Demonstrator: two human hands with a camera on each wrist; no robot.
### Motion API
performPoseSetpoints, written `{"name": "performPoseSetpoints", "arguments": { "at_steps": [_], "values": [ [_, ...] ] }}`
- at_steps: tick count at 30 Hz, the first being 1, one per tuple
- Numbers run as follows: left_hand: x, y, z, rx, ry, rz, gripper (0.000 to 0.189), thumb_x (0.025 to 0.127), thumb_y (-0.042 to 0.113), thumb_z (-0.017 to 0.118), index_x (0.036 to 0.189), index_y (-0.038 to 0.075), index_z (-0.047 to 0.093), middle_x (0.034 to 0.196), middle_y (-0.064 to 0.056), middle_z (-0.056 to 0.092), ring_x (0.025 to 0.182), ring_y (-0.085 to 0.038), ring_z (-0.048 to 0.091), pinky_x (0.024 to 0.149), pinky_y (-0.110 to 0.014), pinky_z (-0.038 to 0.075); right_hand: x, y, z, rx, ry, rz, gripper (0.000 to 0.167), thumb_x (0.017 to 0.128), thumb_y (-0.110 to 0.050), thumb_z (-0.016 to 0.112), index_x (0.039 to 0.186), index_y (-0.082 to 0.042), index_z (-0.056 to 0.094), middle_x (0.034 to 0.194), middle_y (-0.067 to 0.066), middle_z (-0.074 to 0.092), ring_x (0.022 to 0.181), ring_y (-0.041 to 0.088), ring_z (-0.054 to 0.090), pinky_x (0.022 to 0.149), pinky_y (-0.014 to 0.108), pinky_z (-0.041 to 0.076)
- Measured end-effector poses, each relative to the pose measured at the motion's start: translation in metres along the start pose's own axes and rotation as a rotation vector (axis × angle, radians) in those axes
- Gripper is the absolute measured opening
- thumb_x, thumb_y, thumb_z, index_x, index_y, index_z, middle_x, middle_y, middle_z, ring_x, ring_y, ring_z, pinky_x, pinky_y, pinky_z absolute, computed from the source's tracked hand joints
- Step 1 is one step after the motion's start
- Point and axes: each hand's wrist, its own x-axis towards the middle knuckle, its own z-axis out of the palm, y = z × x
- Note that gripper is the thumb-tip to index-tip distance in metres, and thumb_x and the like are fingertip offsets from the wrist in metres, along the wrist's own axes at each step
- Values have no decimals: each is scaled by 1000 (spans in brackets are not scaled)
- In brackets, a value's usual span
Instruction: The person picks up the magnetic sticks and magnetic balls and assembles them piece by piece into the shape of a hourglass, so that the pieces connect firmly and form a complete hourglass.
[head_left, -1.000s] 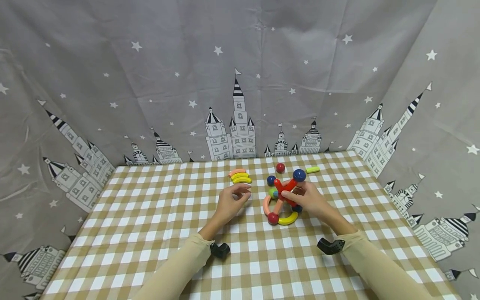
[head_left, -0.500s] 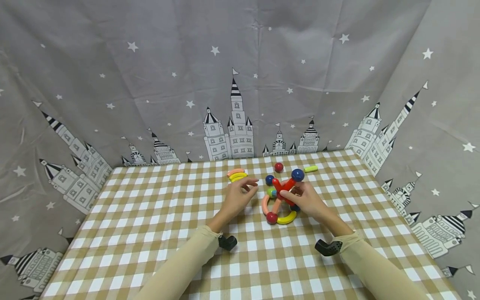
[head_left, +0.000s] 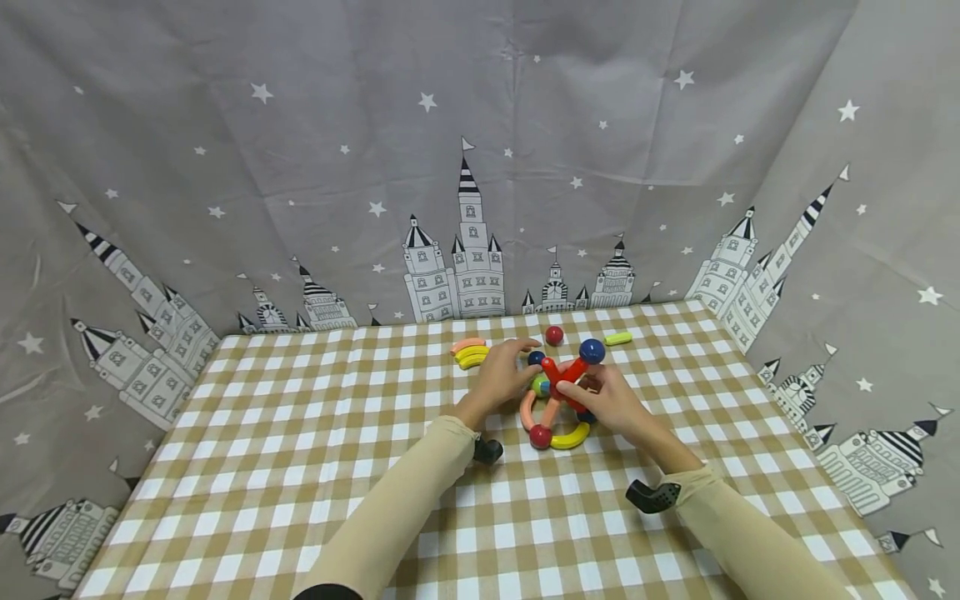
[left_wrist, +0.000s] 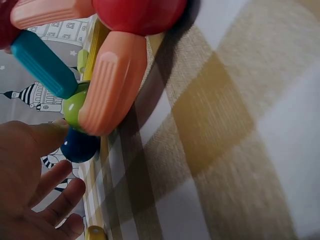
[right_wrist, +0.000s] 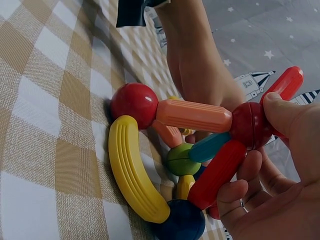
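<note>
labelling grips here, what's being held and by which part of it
The right hand holds the ball-and-stick model at its upper red ball, where red sticks join. The left hand, beside it, visibly grips nothing.

right hand (right_wrist: 286, 195): holds toy frame (right_wrist: 195, 115) | yellow arc (right_wrist: 132, 172): touches blue ball (right_wrist: 181, 223)

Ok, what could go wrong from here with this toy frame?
The left hand is very close to the green ball and might jolt the frame. The dark blue ball near that hand, if loose, could roll away. The upper blue ball, raised on one slanting red rod, might come off if bumped.
</note>
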Motion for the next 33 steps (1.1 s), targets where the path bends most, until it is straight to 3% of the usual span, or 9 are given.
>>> {"name": "performPoseSetpoints", "arguments": {
  "at_steps": [2,4,13,21,26,33],
  "values": [
    [3,0,2,18,-22,-11,38,96,19,75,132,11,68,124,-9,71,117,-25,64,103,-41,49,0,0,0,4,-1,-6,37,100,-24,71,128,0,64,118,15,72,100,27,67,91,40,55],
    [6,0,3,38,-33,-19,36,96,19,75,131,12,69,123,-7,72,118,-24,65,103,-40,49,0,1,0,10,-4,-13,37,100,-23,70,128,0,64,117,15,72,99,27,67,90,38,55],
    [11,0,6,159,-21,3,30,93,23,79,121,14,74,116,-4,75,107,-24,69,94,-38,52,1,3,-2,38,-15,-28,35,100,-22,70,127,0,65,119,16,72,105,28,68,93,41,54],
    [11,0,6,175,-2,0,30,92,26,80,115,10,72,113,-5,75,101,-26,68,92,-39,51,2,3,-1,36,-14,-17,36,100,-23,71,127,0,65,119,16,72,104,28,67,93,41,53],
    [10,0,3,78,34,-15,29,90,25,81,113,9,74,110,-5,76,101,-24,68,92,-38,52,1,4,-1,23,-10,2,38,99,-26,71,127,-1,64,119,15,72,104,28,66,94,43,53],
    [4,6,-10,-94,83,56,29,91,19,81,115,6,73,111,-7,76,98,-29,68,81,-35,51,0,2,-2,16,-12,-2,38,100,-25,70,128,-1,64,120,16,71,104,29,66,96,45,53]
  ]
}}
